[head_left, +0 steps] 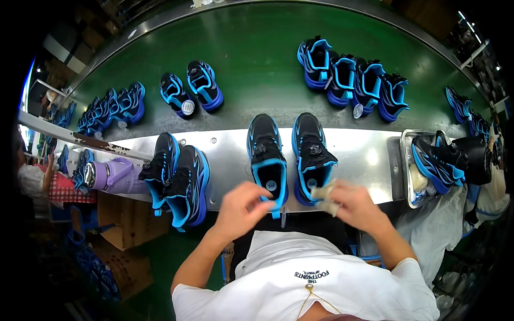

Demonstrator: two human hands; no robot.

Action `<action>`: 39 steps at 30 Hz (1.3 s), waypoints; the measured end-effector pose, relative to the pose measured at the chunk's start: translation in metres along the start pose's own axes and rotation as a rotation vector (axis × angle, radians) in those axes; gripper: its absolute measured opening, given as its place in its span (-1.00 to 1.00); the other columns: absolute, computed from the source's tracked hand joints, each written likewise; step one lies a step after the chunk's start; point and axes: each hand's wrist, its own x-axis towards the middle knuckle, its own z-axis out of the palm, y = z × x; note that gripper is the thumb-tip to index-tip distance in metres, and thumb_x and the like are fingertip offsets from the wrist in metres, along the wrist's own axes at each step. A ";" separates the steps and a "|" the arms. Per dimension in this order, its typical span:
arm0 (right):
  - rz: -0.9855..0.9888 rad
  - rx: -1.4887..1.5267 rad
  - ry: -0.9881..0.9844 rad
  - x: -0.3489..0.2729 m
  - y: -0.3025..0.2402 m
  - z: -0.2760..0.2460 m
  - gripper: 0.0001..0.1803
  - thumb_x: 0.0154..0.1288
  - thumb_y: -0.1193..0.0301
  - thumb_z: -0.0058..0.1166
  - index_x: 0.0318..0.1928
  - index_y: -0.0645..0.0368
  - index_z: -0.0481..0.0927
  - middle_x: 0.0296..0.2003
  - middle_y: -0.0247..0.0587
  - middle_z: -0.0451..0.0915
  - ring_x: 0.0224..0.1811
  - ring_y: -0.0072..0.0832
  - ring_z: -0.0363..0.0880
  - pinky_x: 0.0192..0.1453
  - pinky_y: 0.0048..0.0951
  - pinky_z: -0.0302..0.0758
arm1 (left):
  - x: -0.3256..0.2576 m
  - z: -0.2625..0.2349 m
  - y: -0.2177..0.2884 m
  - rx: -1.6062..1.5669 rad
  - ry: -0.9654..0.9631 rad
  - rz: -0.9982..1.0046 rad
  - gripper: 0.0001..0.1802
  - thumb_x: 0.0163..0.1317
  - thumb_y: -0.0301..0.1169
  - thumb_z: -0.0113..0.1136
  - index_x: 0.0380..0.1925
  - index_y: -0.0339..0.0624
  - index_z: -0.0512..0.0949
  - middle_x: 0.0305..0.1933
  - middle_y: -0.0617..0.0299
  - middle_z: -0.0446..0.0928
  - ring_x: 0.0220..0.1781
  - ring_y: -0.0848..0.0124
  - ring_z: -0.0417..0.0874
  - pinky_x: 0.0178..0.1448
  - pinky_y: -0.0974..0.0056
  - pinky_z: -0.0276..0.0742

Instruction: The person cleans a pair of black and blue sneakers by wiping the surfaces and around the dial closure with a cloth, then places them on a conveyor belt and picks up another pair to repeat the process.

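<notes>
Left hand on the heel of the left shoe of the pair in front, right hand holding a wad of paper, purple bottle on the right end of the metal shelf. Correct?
Not quite. The head view shows the purple bottle at the left end of the metal shelf. The rest holds: left hand on the left shoe heel, right hand holding the paper wad.

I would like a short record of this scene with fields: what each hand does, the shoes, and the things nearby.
left hand: grips the heel tab of the left shoe of the pair in front
right hand: holds a crumpled pale wad at the right shoe
surface: metal shelf along a green belt
nearby: second pair, purple bottle, tray
</notes>
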 end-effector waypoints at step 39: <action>-0.174 -0.597 -0.002 0.043 0.019 0.041 -0.43 -0.02 0.74 0.08 0.08 0.13 0.58 0.17 0.17 0.46 0.10 0.02 0.54 0.09 -0.17 0.58 | 0.063 0.058 -0.039 0.814 0.280 0.588 -0.72 0.00 -0.41 0.16 -0.28 -0.33 0.59 0.02 -0.05 0.53 -0.10 0.21 0.51 -0.05 0.23 0.47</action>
